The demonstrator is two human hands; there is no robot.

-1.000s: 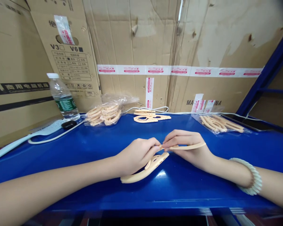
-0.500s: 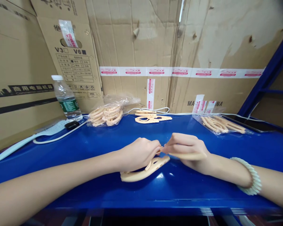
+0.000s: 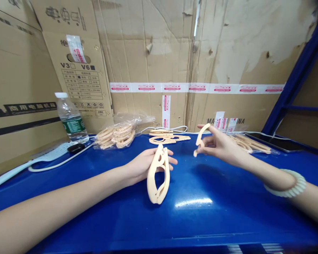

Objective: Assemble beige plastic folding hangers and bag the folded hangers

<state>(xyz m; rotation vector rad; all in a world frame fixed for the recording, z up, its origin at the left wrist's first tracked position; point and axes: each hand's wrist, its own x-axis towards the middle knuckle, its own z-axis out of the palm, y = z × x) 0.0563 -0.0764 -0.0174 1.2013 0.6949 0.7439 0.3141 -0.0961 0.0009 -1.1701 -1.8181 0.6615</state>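
Note:
My left hand supports a beige plastic folding hanger, folded shut, its narrow end pointing away from me. The thumb side lies behind the hanger, and some fingertips stick out past its right edge. Off to the right, my right hand is raised above the table, pinching a small curved beige hanger hook between thumb and fingers. Hook and hanger are apart.
Beyond my hands, more folded hangers lie on the blue table. Bagged hangers sit at the back left, others at the back right. A water bottle, a fly swatter, a white cable and a dark tablet lie around.
My hands were close together at the hanger and have moved apart. The right hand has gone up and right with the hook; the hanger has turned from lying sideways to pointing away from me.

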